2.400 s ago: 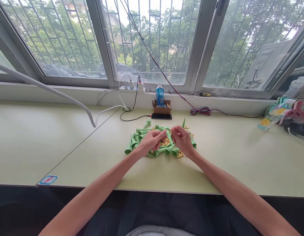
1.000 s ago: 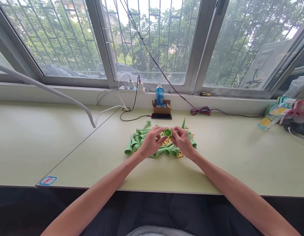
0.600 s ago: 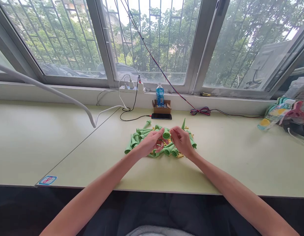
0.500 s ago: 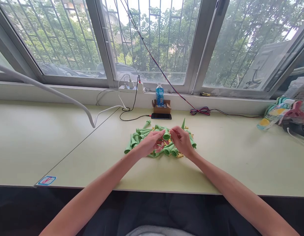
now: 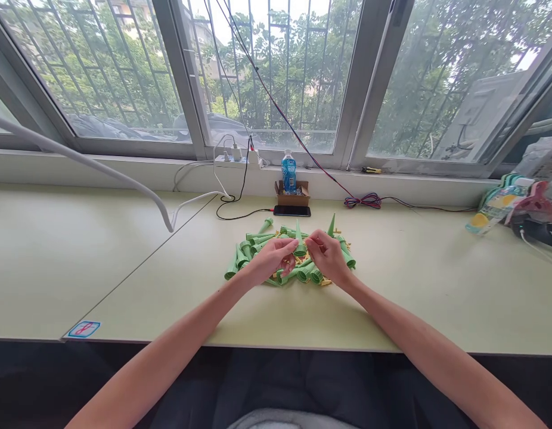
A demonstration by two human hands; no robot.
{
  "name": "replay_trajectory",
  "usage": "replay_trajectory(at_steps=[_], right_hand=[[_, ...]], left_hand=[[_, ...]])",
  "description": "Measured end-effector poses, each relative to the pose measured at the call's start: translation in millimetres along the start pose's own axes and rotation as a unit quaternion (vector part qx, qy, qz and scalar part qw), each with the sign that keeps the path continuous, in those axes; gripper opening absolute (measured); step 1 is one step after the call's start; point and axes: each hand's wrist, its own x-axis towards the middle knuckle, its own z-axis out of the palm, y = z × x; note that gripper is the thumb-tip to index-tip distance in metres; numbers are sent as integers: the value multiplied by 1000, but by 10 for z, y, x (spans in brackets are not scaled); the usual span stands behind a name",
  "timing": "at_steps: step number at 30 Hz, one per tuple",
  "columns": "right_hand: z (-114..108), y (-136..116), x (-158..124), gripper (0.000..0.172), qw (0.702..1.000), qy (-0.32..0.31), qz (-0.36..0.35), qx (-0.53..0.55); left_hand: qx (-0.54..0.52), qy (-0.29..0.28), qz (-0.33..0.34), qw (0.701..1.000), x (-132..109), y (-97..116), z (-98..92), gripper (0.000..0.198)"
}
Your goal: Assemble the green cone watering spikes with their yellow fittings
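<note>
The person's left hand (image 5: 272, 257) pinches a light-green plastic cone (image 5: 298, 244), tip upward, between closed thumb and fingers. The right hand (image 5: 328, 257) curls just beside it, fingertips nearly together; whether they grip anything cannot be told. Both hands partly hide the small yellow pieces (image 5: 326, 282) among the other green cones (image 5: 242, 256).

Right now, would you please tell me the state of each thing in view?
Green tapered plastic cone: held tip up, wide end down.
Left hand: fingers closed on the cone.
Right hand: fingers curled beside it; grip unclear.
Loose green plastic cones: heaped, mostly on their sides.
Small yellow pieces: scattered among them.
Black rectangular phone: flat, screen dark.
Blue plastic bottle: upright.
Brown cardboard box: open-topped.
Red-and-blue cable: coiled.
</note>
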Motion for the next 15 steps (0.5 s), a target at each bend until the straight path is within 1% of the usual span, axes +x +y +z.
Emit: replay_trajectory(at_steps=[8,15], right_hand=[[-1,-1,0,31,1000,-11,22,15],[0,-11,3,33,999,-8,37,24]], left_hand=[[81,12,37,996,-7,-19,-9,40],[144,21,68,987,-17,-22,9,34]])
